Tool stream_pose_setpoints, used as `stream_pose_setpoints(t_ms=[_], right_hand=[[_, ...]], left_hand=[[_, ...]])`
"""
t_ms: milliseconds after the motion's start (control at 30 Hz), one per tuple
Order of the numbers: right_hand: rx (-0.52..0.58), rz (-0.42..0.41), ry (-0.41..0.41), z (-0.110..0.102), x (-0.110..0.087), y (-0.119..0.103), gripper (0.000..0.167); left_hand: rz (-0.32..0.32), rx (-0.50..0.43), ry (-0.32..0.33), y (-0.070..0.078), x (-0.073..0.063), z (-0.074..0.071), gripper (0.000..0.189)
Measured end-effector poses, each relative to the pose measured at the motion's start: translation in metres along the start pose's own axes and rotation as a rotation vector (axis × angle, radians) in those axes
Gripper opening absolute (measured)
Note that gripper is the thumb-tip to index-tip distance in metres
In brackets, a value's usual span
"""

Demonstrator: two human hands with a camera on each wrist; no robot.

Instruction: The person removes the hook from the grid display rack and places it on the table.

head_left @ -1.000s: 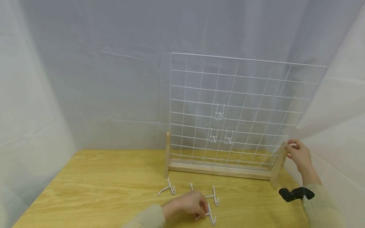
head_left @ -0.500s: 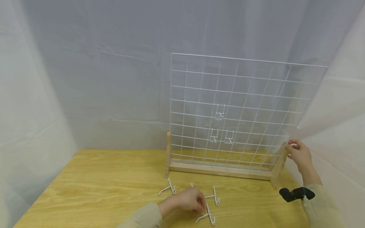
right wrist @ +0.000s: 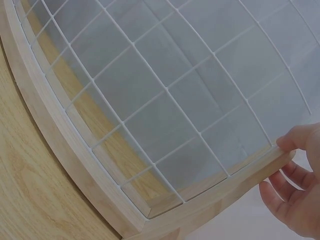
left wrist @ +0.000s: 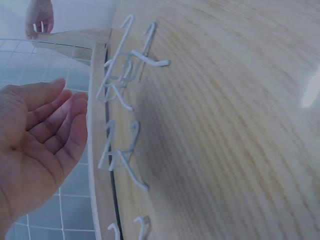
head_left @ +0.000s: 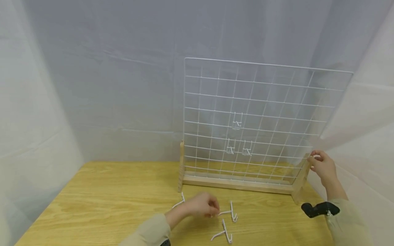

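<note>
My left hand (head_left: 201,205) hovers over several white wire hooks on the table. In the left wrist view, that hand (left wrist: 42,132) has loosely bent fingers and holds nothing. One hook (head_left: 227,212) lies just right of its fingers, another (head_left: 224,232) lies closer to me, and a third (head_left: 179,202) is partly covered by my arm. My right hand (head_left: 324,167) pinches the top of the right wooden upright of the stand (head_left: 237,185), thumb on one side and fingers on the other, as the right wrist view shows. The stand bears a white wire grid (head_left: 267,100).
Three hooks hang on the grid: an upper one (head_left: 237,121), a lower left one (head_left: 230,147) and a lower right one (head_left: 247,149). A wooden table (head_left: 101,198) lies beneath everything. Pale cloth (head_left: 117,85) hangs behind and at both sides.
My left hand has let go of the nearest hook and moved away from me, slightly left. That hook's upper end has shifted a little left. My right hand has not moved.
</note>
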State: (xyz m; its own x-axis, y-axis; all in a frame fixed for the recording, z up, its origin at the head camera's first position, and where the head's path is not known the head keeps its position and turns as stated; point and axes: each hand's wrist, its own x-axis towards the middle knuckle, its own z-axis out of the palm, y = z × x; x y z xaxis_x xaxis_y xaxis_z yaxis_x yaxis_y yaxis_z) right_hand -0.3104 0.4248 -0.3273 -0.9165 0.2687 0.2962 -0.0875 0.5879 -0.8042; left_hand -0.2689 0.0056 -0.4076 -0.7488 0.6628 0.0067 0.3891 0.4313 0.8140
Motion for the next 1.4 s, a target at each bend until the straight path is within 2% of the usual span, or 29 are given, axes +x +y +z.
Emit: stream_pose_setpoints(t_ms=[267, 567, 967, 1400], right_hand=[[-0.015, -0.001, 0.003, 0.0, 0.002, 0.001, 0.031], [-0.003, -0.01, 0.011, -0.001, 0.002, 0.001, 0.029], [-0.024, 0.01, 0.013, 0.001, 0.002, 0.001, 0.029], [-0.005, 0.005, 0.009, 0.003, 0.004, 0.001, 0.026]], left_hand=[[0.057, 0.019, 0.04, 0.011, 0.006, -0.014, 0.005], [0.062, 0.025, 0.092, 0.026, 0.012, -0.029, 0.007], [0.093, -0.071, 0.144, 0.042, 0.022, -0.053, 0.014], [0.116, -0.077, 0.243, 0.067, 0.034, -0.083, 0.019]])
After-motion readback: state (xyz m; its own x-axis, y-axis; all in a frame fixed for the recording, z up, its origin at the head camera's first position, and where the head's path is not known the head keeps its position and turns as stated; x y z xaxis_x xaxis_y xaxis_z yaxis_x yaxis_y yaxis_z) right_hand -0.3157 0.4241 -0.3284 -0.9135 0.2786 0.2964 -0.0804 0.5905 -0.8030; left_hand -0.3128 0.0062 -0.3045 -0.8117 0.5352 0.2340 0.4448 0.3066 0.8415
